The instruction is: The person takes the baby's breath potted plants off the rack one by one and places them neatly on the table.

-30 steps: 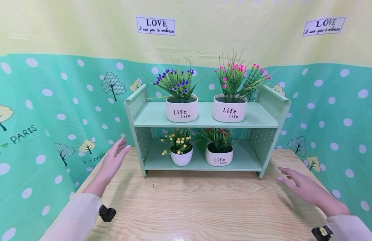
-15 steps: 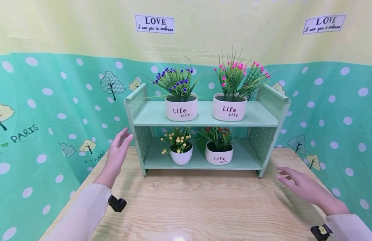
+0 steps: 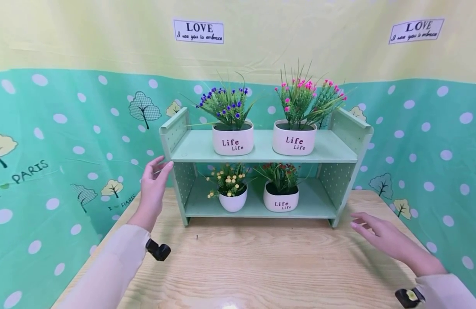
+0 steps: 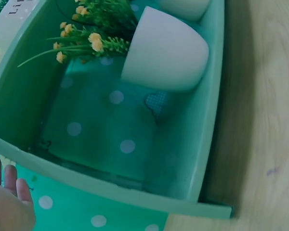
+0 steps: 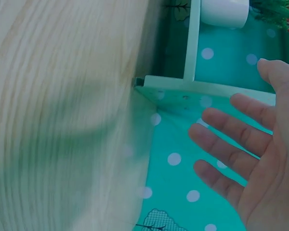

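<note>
A light green two-tier shelf (image 3: 269,218) stands on the wooden table. My left hand (image 3: 153,189) is at its left side panel, thumb tip right at the panel's front edge in the head view. In the left wrist view the left fingers (image 4: 24,190) lie outside that panel, holding nothing. To the right of the shelf, my right hand (image 3: 384,236) hovers with fingers spread and relaxed. The upper board carries a white pot of blue flowers (image 3: 233,141) and a white pot of pink flowers (image 3: 294,139). Below stand a round pot of yellow flowers (image 3: 233,201) and a pot of red flowers (image 3: 281,201).
The wooden table (image 3: 261,262) extends in front of the shelf. A green and yellow curtain (image 3: 87,141) with dots and trees hangs behind and on both sides. Small black cameras, such as the left one (image 3: 158,249), sit on both wrists.
My left hand has moved right and slightly up, from beside the shelf to its left panel. The right hand has shifted only slightly left. Shelf and pots stay in place.
</note>
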Demonstrator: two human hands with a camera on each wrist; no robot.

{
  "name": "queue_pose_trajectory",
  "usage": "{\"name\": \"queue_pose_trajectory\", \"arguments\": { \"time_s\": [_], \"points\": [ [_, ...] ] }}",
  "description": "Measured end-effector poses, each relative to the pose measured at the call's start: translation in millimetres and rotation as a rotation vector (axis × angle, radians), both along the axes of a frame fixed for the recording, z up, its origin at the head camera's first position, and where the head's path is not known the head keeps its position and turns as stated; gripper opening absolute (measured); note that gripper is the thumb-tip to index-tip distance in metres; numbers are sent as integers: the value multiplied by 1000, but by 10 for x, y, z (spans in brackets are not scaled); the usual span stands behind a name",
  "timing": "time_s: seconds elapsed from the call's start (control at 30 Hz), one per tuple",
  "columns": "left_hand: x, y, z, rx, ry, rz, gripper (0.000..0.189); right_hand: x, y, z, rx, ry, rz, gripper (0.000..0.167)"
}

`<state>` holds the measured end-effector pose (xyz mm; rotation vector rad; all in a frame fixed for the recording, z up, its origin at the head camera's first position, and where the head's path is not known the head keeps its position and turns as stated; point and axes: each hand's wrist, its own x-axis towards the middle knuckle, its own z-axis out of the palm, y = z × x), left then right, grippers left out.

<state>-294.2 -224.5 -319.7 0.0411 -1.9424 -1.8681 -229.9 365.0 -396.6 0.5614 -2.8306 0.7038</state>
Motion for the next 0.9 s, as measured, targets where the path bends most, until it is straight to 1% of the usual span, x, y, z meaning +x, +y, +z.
{"name": "queue_pose_trajectory", "arguments": {
  "time_s": [0.1,0.17,0.27,0.37,0.43,0.63,0.8,0.9],
  "points": [
    [-51,28,25,67,35,22,58,0,-46,28,-6,6,7,39],
    [-81,51,50,94,56,39,52,3,-79,51,-11,6,14,39],
    [-115,93,84,125,80,63,45,16,-128,86,-8,11,16,39],
    [-144,142,108,151,88,79,43,22,-179,120,-4,29,23,38],
    [-160,172,116,162,86,90,43,21,-211,142,-6,38,28,38],
    [-201,239,134,187,92,137,44,10,-289,197,-17,28,34,41],
    [-227,271,143,182,104,186,46,-3,-362,234,-18,48,53,40],
    [-221,279,138,177,109,208,44,-17,-409,275,-24,61,65,39]
  ]
}}
